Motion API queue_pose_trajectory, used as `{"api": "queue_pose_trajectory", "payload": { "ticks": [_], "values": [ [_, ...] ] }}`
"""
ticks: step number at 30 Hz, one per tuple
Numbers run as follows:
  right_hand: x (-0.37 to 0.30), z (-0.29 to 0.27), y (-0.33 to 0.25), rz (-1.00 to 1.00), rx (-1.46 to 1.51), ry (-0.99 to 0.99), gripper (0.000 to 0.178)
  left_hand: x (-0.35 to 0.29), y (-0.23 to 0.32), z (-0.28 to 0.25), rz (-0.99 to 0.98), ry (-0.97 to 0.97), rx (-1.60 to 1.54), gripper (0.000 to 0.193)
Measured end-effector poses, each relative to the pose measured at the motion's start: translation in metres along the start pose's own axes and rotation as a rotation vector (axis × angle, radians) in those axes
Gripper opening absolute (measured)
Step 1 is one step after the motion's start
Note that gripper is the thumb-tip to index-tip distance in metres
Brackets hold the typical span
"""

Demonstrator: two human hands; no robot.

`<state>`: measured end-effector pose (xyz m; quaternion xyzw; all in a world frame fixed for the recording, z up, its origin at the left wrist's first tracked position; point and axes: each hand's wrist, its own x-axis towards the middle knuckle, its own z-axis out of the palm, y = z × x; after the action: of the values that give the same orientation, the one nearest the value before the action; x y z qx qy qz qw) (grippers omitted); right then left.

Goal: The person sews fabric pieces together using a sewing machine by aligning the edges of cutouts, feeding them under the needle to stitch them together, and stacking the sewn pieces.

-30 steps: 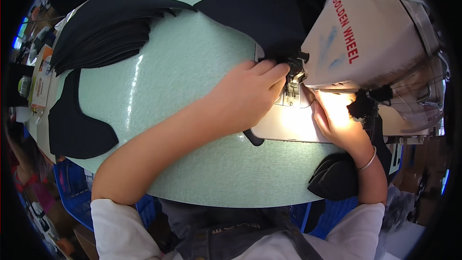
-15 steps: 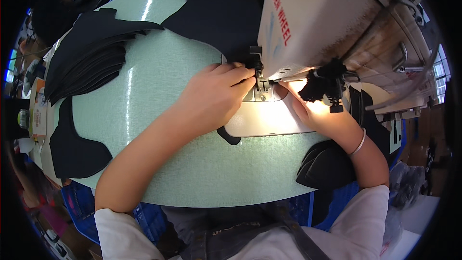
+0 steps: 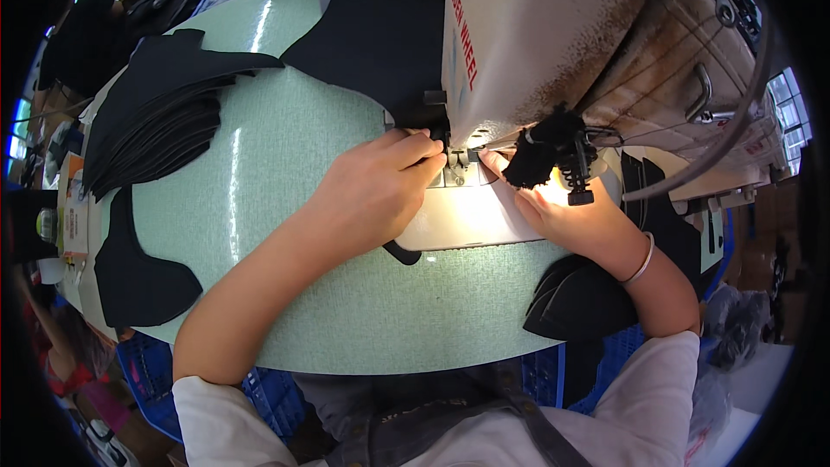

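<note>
At the sewing machine's presser foot (image 3: 456,164), both of my hands work close together from either side. My left hand (image 3: 372,186) is closed just left of the foot, its fingertips pinched at the near end of a large black fabric piece (image 3: 372,43) spreading away behind it. My right hand (image 3: 575,220) reaches in from the right with fingertips beside the foot. Its fingers are bent together and partly hidden by a black fuzzy attachment (image 3: 545,151); what they hold cannot be made out. A rounded black tip (image 3: 402,252) shows below my left hand.
The machine head (image 3: 536,43) fills the upper right. On the green table (image 3: 285,156), a stack of black cut pieces (image 3: 156,121) and a single piece (image 3: 143,268) lie left. More black pieces (image 3: 584,298) lie by my right forearm. Blue crates (image 3: 151,380) stand below the table edge.
The view has shifted slightly, so the machine appears farther left and the fabric a little lower. Both hands keep their places at the presser foot, the right fingertips slightly closer to it.
</note>
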<state>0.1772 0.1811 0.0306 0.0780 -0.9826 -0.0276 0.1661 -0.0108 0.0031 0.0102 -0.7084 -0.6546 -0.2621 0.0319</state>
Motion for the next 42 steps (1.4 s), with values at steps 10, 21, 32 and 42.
{"api": "queue_pose_trajectory", "payload": {
  "ticks": [10,21,32,42],
  "values": [
    [0.005,-0.003,0.001,0.042,0.135,-0.115,0.023,-0.001,-0.002,0.001,0.011,0.01,-0.019,0.028],
    [0.008,0.003,-0.004,0.04,0.075,0.078,0.024,0.0,-0.001,0.0,0.0,0.013,-0.002,0.03],
    [0.0,0.007,0.0,0.041,0.058,0.004,0.039,0.001,-0.001,0.001,-0.019,0.007,0.0,0.03],
    [0.004,0.008,0.001,0.017,0.085,0.067,0.018,0.0,-0.003,0.003,-0.002,0.023,0.009,0.031]
  ]
}}
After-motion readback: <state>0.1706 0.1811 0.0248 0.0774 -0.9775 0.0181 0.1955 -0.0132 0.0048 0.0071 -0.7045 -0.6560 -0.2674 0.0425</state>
